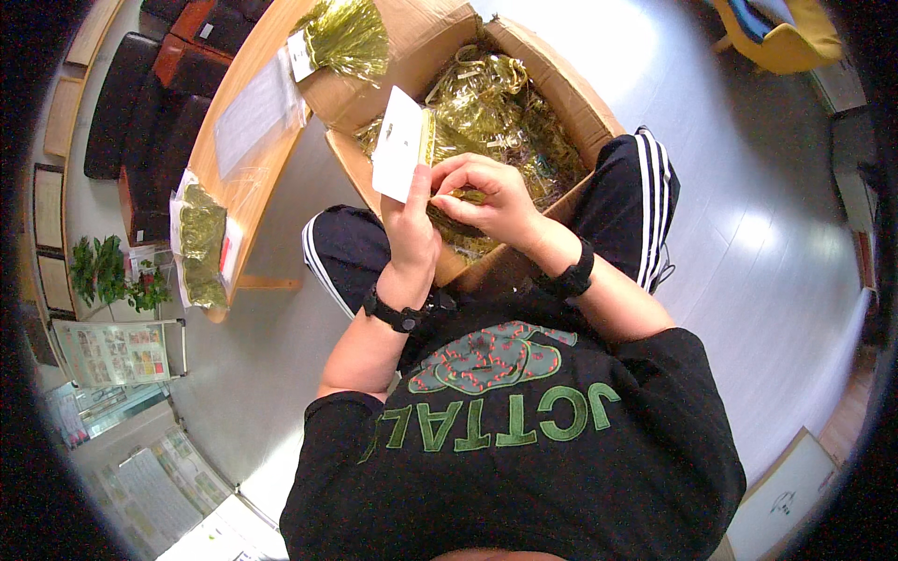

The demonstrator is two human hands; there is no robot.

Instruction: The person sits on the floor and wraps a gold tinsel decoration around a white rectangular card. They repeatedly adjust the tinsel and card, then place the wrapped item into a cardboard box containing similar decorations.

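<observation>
My left hand [410, 228] grips a white card [398, 147] upright, thumb on its face. Gold metallic tinsel fringe [428, 137] is fixed along the card's right edge. Close beside it, my right hand [484, 193] has thumb and forefinger pinched at the fringe's lower part; the exact hold at the fingertips is small and partly hidden. Both hands are above an open cardboard box [561, 70] between my knees, holding a heap of gold tinsel bundles [484, 105], some in clear plastic.
Along the left runs a wooden table [270, 161]. On it lie a carded gold tinsel bundle [351, 38], flat clear plastic bags [259, 112] and a packed tinsel bundle [202, 245] at the near end. A yellow chair [793, 45] stands at the upper right.
</observation>
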